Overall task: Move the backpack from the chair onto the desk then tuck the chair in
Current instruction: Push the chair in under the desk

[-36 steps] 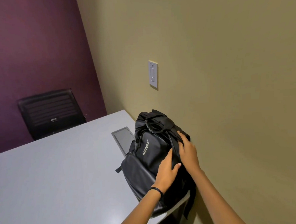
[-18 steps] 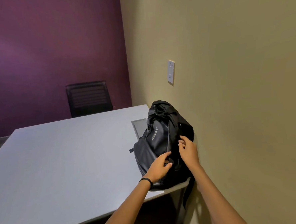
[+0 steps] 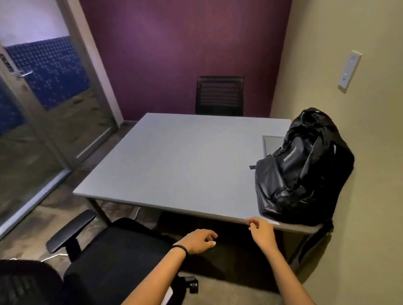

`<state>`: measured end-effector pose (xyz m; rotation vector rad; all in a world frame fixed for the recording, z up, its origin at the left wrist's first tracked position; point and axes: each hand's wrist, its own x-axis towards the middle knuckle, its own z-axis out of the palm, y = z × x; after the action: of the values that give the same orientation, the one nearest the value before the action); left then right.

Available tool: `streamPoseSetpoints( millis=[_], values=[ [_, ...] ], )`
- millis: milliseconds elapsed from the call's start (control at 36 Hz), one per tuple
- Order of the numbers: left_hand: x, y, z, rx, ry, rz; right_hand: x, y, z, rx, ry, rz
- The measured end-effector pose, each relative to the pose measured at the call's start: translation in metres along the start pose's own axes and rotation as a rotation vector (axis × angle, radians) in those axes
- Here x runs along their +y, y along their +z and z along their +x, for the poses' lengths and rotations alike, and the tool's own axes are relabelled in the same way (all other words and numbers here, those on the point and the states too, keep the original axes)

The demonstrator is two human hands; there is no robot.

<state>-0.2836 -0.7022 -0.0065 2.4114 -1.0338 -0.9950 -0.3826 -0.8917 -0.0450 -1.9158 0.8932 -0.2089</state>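
Note:
The black backpack [image 3: 300, 170] stands on the grey desk [image 3: 180, 167] at its near right corner, leaning against the beige wall. A black office chair [image 3: 103, 264] with an armrest sits at the lower left, pulled out from the desk's near edge. My left hand [image 3: 199, 242] hovers over the chair seat's right side, fingers loosely curled, holding nothing. My right hand [image 3: 262, 231] floats just below the desk's front edge, left of the backpack, fingers loosely curled and empty. Neither hand touches the backpack.
A second black chair [image 3: 219, 95] stands at the desk's far side against the purple wall. A glass door [image 3: 28, 111] is on the left. A grey panel [image 3: 272, 144] is set in the desktop behind the backpack. A wall plate [image 3: 349, 71] is on the right wall.
Both hands have let go of the backpack and drawn back below the desk edge. My view has swung left and pulled back, bringing the near chair and door into sight.

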Motion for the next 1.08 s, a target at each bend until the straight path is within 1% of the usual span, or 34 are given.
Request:
streamPoseSetpoints(
  millis=[194,278,472,639,722,806,917,1083],
  values=[
    [-0.103,-0.011,-0.078,-0.049,-0.287,0.101,-0.006,0.079,-0.034,-0.328,-0.019,-0.056],
    [-0.15,-0.017,-0.113,-0.039,-0.408,0.114,-0.012,0.111,-0.054,-0.44,-0.046,-0.098],
    [-0.244,-0.032,-0.188,0.007,-0.592,0.134,-0.037,0.178,-0.089,-0.594,-0.101,-0.172],
    [-0.319,-0.054,-0.25,0.025,-0.677,0.168,-0.065,0.242,-0.126,-0.645,-0.116,-0.198],
    [-0.357,-0.067,-0.277,0.041,-0.683,0.153,-0.081,0.277,-0.146,-0.656,-0.093,-0.195],
    [-0.392,-0.082,-0.3,0.063,-0.65,0.132,-0.095,0.313,-0.167,-0.647,-0.076,-0.179],
    [-0.431,-0.1,-0.322,0.121,-0.553,0.163,-0.117,0.357,-0.197,-0.668,-0.101,-0.203],
    [-0.483,-0.115,-0.345,0.184,-0.383,0.304,-0.144,0.414,-0.239,-0.671,-0.172,-0.187]
  ],
)
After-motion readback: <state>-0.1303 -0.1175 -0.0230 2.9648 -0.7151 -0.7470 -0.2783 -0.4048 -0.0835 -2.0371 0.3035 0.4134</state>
